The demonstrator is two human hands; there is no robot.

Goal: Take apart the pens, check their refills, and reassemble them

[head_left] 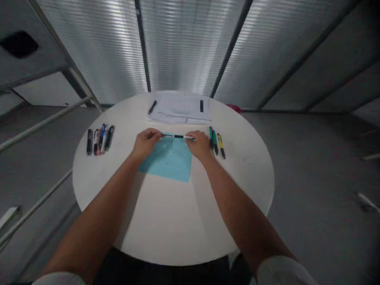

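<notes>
Over a light-blue sheet of paper (166, 162), my two hands hold a disassembled-looking pen (178, 136) level between them. My right hand (199, 145) is closed around its white barrel, near the black grip. From the grip a thin dark refill (168, 135) sticks out to the left, and the fingertips of my left hand (146, 143) pinch its far end. Whether the refill sits inside the barrel or only lines up with it is too small to tell. My fingers cover both ends of the pen.
Several pens (100, 139) lie in a group at the left of the round white table (175, 221). Two green pens (213, 140) and a yellow one (221, 145) lie beside my right hand. White papers (178, 109) with a black pen (152, 107) are at the back. Metal rails (44, 126) stand left.
</notes>
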